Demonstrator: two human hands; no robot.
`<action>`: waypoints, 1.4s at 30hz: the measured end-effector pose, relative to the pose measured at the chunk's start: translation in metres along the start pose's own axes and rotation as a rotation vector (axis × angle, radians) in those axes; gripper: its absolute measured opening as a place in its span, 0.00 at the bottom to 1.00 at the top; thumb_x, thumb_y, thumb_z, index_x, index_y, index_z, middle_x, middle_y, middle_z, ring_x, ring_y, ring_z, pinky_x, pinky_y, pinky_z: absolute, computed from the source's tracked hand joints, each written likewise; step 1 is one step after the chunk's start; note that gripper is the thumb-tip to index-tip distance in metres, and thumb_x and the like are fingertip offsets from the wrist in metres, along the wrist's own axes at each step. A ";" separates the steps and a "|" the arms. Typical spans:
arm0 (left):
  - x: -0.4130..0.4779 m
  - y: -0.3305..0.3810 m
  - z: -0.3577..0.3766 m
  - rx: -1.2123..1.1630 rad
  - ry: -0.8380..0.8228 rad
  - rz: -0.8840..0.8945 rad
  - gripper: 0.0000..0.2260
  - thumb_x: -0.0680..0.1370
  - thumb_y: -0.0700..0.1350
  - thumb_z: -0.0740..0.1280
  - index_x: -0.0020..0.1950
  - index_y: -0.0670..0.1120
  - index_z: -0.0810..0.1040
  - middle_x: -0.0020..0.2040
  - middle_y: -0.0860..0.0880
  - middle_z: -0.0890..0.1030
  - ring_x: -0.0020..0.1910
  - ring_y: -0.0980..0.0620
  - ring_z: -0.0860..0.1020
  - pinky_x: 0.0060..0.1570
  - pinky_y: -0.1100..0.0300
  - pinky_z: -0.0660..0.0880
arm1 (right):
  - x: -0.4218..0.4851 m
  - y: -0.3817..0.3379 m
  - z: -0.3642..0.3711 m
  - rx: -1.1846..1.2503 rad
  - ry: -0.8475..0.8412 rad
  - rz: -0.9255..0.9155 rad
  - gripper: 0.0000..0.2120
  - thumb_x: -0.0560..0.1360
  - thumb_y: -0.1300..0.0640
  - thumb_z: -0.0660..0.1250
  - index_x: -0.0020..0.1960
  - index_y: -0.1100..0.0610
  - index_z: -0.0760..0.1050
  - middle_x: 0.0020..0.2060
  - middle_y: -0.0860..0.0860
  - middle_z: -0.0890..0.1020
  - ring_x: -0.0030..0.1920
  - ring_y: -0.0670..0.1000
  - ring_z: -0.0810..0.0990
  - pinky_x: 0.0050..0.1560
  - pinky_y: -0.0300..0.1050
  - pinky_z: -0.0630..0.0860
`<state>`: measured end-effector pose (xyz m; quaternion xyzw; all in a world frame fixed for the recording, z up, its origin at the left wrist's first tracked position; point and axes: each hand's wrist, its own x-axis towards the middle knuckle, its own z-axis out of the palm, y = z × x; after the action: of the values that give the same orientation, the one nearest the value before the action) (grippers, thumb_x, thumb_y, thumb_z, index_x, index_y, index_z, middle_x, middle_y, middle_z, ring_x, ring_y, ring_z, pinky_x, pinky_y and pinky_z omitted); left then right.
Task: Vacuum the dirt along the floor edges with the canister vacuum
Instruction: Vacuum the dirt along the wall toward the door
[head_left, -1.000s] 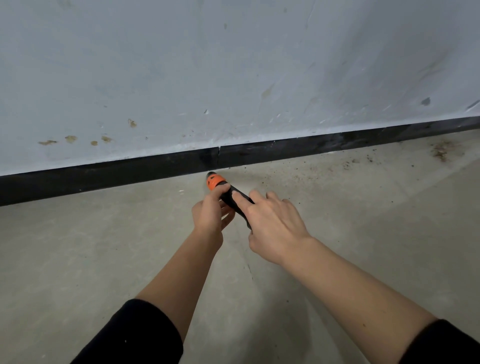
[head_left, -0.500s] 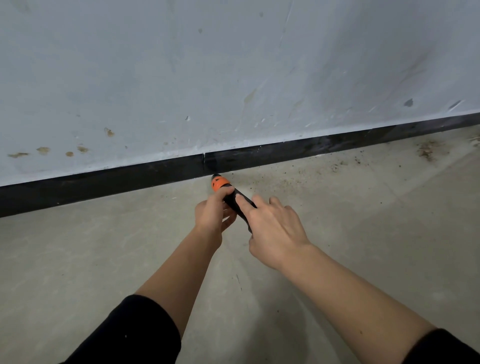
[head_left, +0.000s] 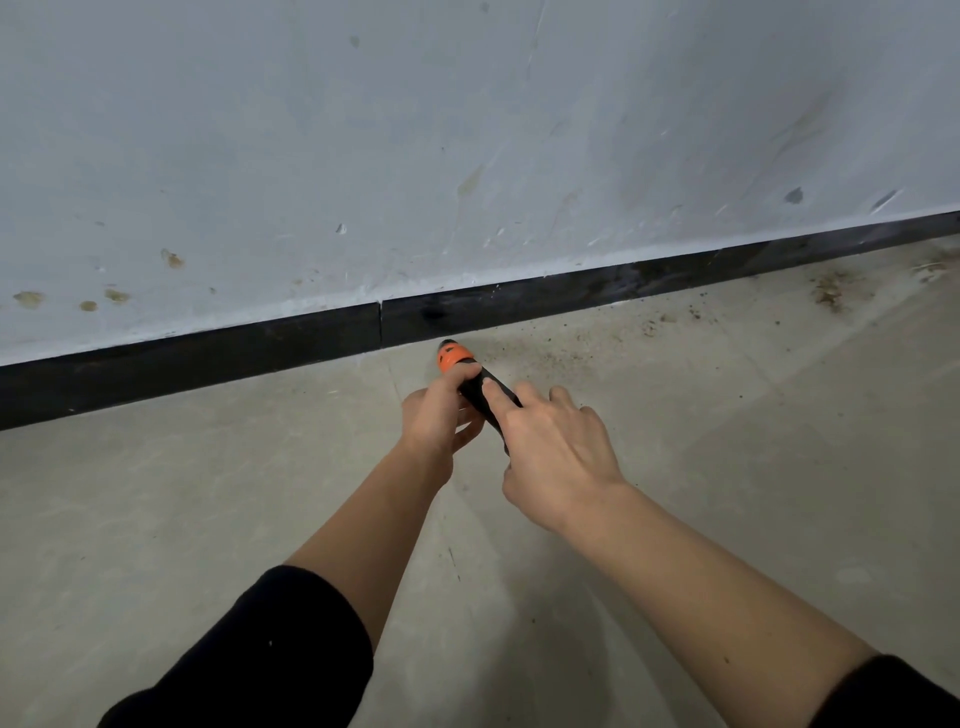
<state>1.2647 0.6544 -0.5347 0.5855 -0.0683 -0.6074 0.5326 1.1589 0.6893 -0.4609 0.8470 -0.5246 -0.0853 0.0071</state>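
Note:
A black vacuum nozzle with an orange collar (head_left: 453, 358) points at the foot of the black baseboard (head_left: 260, 348). My left hand (head_left: 439, 415) grips the nozzle just behind the orange collar. My right hand (head_left: 550, 447) holds the black tube further back, index finger laid along its top. Fine dark dirt (head_left: 561, 348) is scattered on the grey floor just right of the nozzle tip. A brown dirt patch (head_left: 836, 291) lies farther right along the edge. The canister itself is out of view.
A scuffed, stained white wall (head_left: 467, 156) rises above the baseboard. Bare grey concrete floor (head_left: 156, 519) spreads to the left and below my arms.
The nozzle and both hands have shifted slightly right along the baseboard, toward the scattered dirt. The grip of both hands is unchanged.

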 end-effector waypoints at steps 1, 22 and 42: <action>0.000 -0.001 0.002 -0.001 0.001 0.000 0.11 0.73 0.46 0.73 0.49 0.40 0.80 0.38 0.47 0.81 0.37 0.51 0.79 0.34 0.61 0.77 | -0.001 0.001 0.000 -0.002 0.001 0.005 0.36 0.74 0.59 0.66 0.76 0.53 0.51 0.60 0.53 0.70 0.56 0.56 0.70 0.45 0.48 0.65; -0.048 -0.054 0.023 -0.031 -0.021 -0.040 0.10 0.72 0.45 0.71 0.48 0.41 0.80 0.42 0.44 0.82 0.45 0.45 0.82 0.49 0.53 0.79 | -0.066 0.025 0.007 -0.031 -0.022 0.042 0.35 0.74 0.61 0.63 0.76 0.53 0.50 0.60 0.53 0.70 0.58 0.57 0.70 0.45 0.49 0.63; -0.072 -0.092 0.080 0.094 -0.228 -0.159 0.08 0.76 0.45 0.70 0.49 0.40 0.79 0.40 0.45 0.81 0.37 0.50 0.79 0.39 0.59 0.76 | -0.114 0.089 0.022 -0.080 -0.049 0.173 0.38 0.74 0.59 0.64 0.77 0.52 0.48 0.60 0.52 0.70 0.57 0.57 0.70 0.44 0.48 0.63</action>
<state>1.1316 0.7025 -0.5288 0.5407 -0.1101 -0.7063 0.4434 1.0270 0.7526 -0.4583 0.7951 -0.5921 -0.1261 0.0354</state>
